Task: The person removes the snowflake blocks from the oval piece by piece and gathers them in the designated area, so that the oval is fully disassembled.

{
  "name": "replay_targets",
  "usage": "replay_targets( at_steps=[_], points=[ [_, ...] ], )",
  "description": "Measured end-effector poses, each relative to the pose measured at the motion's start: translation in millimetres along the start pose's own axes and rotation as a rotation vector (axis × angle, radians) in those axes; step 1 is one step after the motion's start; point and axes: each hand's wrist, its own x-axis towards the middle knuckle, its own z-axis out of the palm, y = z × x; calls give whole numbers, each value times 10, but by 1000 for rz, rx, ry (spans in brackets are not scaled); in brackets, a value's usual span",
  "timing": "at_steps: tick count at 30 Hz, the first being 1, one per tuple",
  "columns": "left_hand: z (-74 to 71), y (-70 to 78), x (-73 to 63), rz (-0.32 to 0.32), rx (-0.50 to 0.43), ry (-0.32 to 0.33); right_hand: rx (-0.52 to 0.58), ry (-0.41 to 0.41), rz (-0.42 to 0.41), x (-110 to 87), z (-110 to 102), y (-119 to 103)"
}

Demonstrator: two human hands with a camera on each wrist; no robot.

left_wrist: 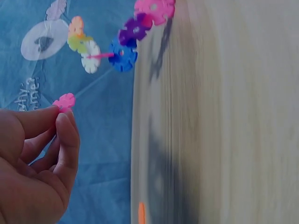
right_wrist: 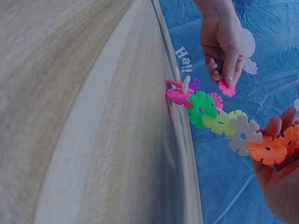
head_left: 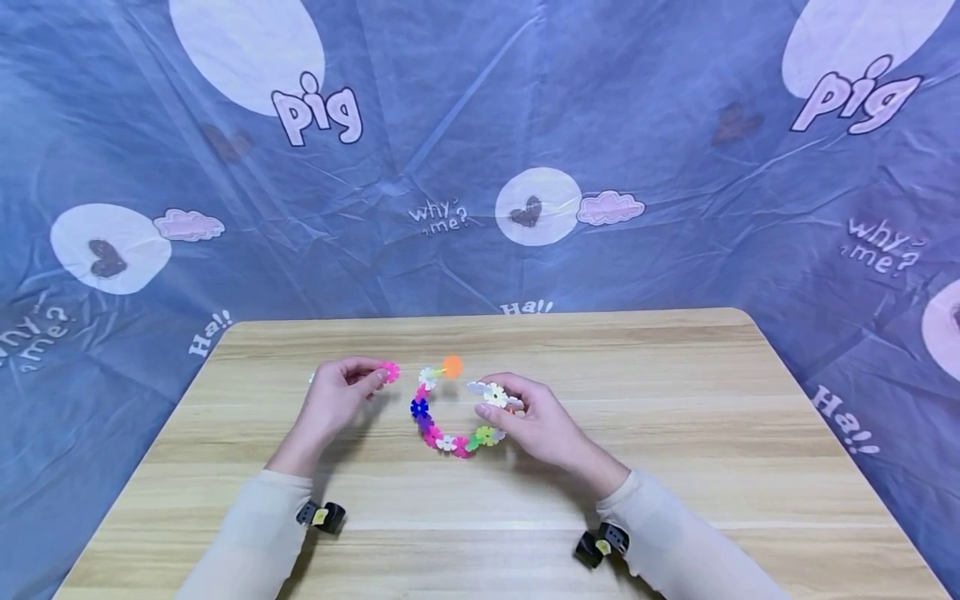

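Observation:
My left hand pinches a pink flower-shaped plastic disc between thumb and fingertips. To its right, a chain of interlocked flower discs curves into an open ring, in pink, blue, purple, white, green and yellow. An orange disc ends its far left side. At the other side my right hand holds the chain near a white disc. Orange discs lie against its fingers in the right wrist view. The pink disc is apart from the chain.
Under the hands is a wood-grain table, backed by a printed blue cloth. A small white bit shows beside the left hand, mostly hidden. In the left wrist view, an orange piece appears at the bottom edge.

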Motion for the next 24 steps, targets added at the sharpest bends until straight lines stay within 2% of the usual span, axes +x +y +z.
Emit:
replay_targets(
  at_steps=[8, 12, 18, 24],
  points=[
    [-122, -25, 75, -58, 55, 2, -13, 0, 4, -2, -4, -17],
    [-179, -32, 122, -56, 64, 13, -18, 0, 7, -2, -3, -15],
    [-253, -30, 184, -118, 59, 20, -16, 2, 5, -1, 0, -19],
    [-315, -103, 280, -134, 85, 19, -14, -3, 6, -2, 9, -36]
  ],
)
